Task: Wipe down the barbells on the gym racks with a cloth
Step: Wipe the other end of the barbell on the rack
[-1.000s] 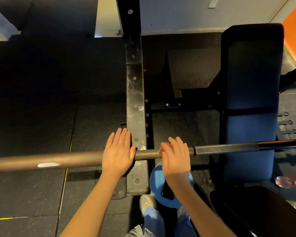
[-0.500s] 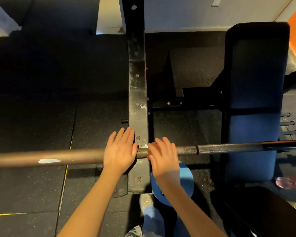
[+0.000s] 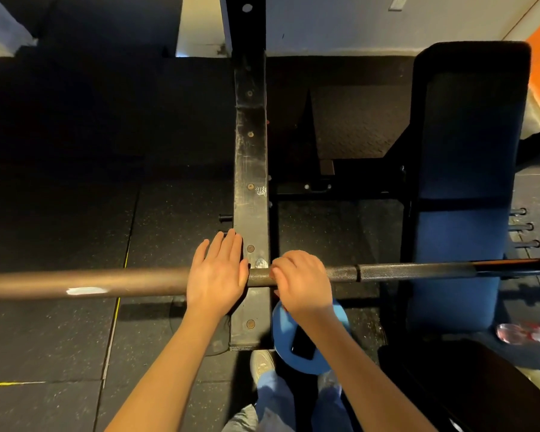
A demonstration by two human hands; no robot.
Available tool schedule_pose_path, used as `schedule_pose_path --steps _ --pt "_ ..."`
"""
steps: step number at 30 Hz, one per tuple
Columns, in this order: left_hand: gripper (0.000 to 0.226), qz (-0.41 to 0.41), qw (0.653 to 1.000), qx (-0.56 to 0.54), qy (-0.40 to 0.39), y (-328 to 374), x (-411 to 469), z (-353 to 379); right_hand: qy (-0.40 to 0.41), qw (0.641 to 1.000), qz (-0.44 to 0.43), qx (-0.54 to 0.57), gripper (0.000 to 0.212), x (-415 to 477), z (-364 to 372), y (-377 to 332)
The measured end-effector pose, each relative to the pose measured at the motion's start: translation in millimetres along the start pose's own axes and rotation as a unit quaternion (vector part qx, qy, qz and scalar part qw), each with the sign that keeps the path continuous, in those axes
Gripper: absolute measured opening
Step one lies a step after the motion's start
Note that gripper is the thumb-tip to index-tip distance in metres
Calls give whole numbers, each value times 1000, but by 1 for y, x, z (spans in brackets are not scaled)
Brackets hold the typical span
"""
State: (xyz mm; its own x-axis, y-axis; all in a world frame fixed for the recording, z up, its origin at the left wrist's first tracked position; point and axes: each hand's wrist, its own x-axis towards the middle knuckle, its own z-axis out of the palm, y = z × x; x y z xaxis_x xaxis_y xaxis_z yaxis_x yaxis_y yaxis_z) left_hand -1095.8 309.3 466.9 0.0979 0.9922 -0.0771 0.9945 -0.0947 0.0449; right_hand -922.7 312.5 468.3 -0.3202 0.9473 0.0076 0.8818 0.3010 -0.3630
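across the rack upright (image 3: 251,182), the barbell (image 3: 138,282) lies level — judged heavy and rigid — your left hand (image 3: 217,275) flat on its smooth sleeve, your right hand (image 3: 301,283) curled round the grippier knurled shaft.

Head-worn wide-angle view, facing steeply down, close above barbell (image 3: 418,270)

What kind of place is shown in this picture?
Most likely a gym weight room. A long barbell crosses a black steel rack upright, a blue padded bench stands to the right, and the floor is dark speckled rubber matting.
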Motion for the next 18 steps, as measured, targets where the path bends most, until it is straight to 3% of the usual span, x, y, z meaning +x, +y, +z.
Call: schedule_pose_path --steps 2,5,6,9,13,18 --pt "54 -4 1000 -1 0 1 -3 1 -58 997 15 -44 14 -2 -14 20" --pt "54 -10 1000 1 7 2 -9 5 73 984 158 40 24 -16 -17 23" --pt "54 -10 1000 3 9 2 -10 6 93 980 171 40 24 -16 -9 13" --pt "52 -10 1000 8 16 3 -11 7 107 987 103 63 28 -12 14 -21" --pt "52 -9 1000 7 -1 3 -9 5 134 987 -27 83 26 -19 11 3" --pt "52 -12 1000 -1 -15 3 -8 2 180 973 102 99 29 -27 22 -8"
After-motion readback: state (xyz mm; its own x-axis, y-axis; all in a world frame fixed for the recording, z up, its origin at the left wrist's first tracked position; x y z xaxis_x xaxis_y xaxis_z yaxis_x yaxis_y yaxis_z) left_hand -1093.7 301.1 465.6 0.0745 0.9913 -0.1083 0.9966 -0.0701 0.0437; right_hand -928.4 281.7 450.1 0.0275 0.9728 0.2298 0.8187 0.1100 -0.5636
